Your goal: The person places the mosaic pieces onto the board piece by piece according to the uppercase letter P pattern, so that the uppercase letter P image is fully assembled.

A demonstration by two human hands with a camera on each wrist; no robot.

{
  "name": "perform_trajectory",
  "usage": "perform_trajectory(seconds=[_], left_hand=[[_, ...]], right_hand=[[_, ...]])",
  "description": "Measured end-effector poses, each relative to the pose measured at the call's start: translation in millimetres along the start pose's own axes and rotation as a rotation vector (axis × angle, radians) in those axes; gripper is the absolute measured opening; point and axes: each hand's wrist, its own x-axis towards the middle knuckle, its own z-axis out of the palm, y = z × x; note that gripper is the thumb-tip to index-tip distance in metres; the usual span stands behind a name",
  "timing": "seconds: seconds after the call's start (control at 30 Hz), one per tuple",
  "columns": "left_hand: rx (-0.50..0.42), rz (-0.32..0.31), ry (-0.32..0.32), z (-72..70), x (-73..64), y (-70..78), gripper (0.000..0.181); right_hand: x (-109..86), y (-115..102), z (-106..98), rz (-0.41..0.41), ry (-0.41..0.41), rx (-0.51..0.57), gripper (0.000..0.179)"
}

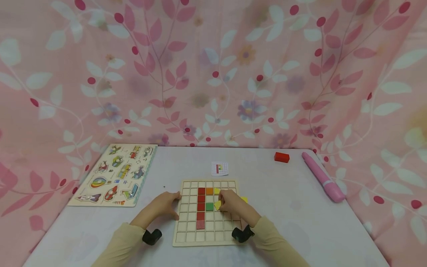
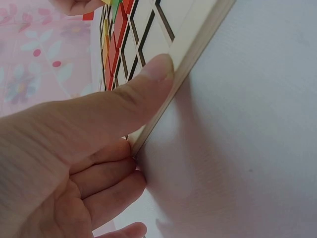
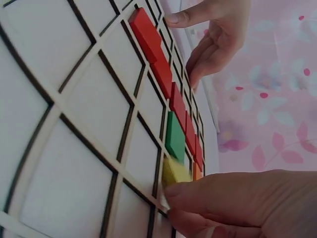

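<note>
A wooden grid board [image 1: 191, 237] lies on the table, with several red tiles [image 1: 201, 207] in one column. Beside them sit an orange tile [image 1: 209, 191] and a green tile [image 1: 209, 206]. My right hand [image 1: 233, 204] pinches a small yellow tile [image 3: 174, 172] between thumb and finger, tilted, close beside the green tile. Another yellow tile [image 1: 217, 190] is in the top row, next to the orange one. My left hand [image 1: 163, 204] rests against the board's left edge; in the left wrist view its thumb [image 2: 158, 69] lies on the rim and the fingers touch the side.
A small card [image 1: 219, 168] with a coloured grid pattern lies behind the board. A further yellow piece [image 1: 244, 199] shows past my right hand. At the left is a picture peg puzzle [image 1: 113, 174]; at the right, a red block [image 1: 281, 157] and a pink tube-shaped object [image 1: 323, 177].
</note>
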Motion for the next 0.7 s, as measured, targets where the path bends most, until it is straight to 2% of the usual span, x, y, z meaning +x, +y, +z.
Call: perform_trajectory(seconds=[0.27, 0.5, 0.7], left_hand=[[-0.005, -0.003, -0.009, 0.2, 0.4, -0.3, 0.076], [-0.011, -0.001, -0.009, 2.3, 1.9, -2.4, 0.078], [-0.005, 0.008, -0.005, 3.5, 2.2, -4.1, 0.078]], right_hand=[[0.8, 0.6, 1.2, 0.020, 0.002, 0.018, 0.018], [0.1, 1.8, 0.6, -0.072, -0.027, -0.047, 0.018], [0.4, 4.5, -0.5, -0.108, -0.027, -0.062, 0.017]])
